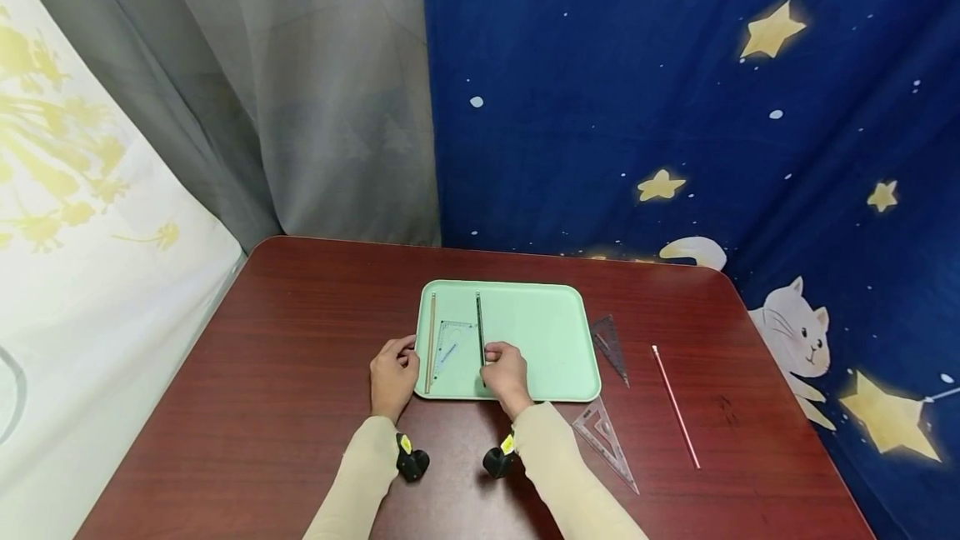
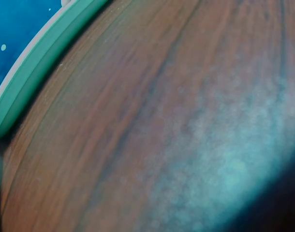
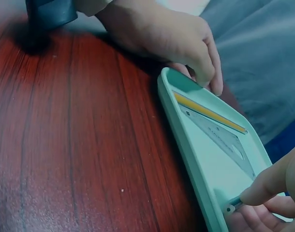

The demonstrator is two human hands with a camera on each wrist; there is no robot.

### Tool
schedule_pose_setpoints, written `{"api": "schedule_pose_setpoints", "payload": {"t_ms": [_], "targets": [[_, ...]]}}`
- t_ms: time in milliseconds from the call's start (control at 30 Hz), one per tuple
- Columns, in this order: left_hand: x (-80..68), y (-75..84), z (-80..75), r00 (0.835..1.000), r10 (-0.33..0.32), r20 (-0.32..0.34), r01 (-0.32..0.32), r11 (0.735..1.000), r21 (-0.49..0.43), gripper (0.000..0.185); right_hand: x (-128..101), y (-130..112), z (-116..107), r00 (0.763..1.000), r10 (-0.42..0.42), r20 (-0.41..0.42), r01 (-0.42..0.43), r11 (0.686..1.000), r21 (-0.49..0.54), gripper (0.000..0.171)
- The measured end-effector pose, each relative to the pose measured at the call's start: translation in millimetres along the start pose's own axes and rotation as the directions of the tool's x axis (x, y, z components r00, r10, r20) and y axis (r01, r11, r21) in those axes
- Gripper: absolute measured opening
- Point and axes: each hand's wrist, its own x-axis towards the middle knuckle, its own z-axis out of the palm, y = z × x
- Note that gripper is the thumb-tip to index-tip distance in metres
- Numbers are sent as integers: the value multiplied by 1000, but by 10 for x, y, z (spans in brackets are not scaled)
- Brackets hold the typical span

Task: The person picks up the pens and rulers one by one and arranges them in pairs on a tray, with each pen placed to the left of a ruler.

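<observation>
I see a mint-green tray (image 1: 555,332), shallow with rounded corners, on the glossy wood-grain worktop (image 1: 300,373); inside it lie a thin yellow strip ruler (image 1: 431,342) along its left wall, a clear set square (image 1: 450,347) beside that, and a dark slim ruler (image 1: 480,332) near the middle; my right hand (image 1: 507,373) pinches the dark ruler's near end with curled fingers (image 3: 263,186); my left hand (image 1: 393,373) grips the tray's left rim.

Both hands, left (image 3: 171,38) and right (image 3: 278,193), grip the green tray's (image 3: 186,140) rim.
</observation>
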Motion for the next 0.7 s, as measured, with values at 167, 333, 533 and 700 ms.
{"api": "schedule_pose_setpoints", "payload": {"t_ms": [167,333,533,700], "targets": [[-2,-3,3,1000,-4,-2,4,1000,-1,28,0,-9,40,997,-68,-23,65,992,-107,39],[-5,-7,12,1000,4,-6,-4,1000,-4,28,-1,-5,62,992,-120,-34,112,976,-186,39],[-4,-10,15,1000,18,-13,-18,1000,12,28,-19,6,66,986,-163,-24,154,965,-213,39],[-3,-5,5,1000,15,-13,-15,1000,14,28,-28,18,70,985,-173,-16,166,963,-212,39]]}}
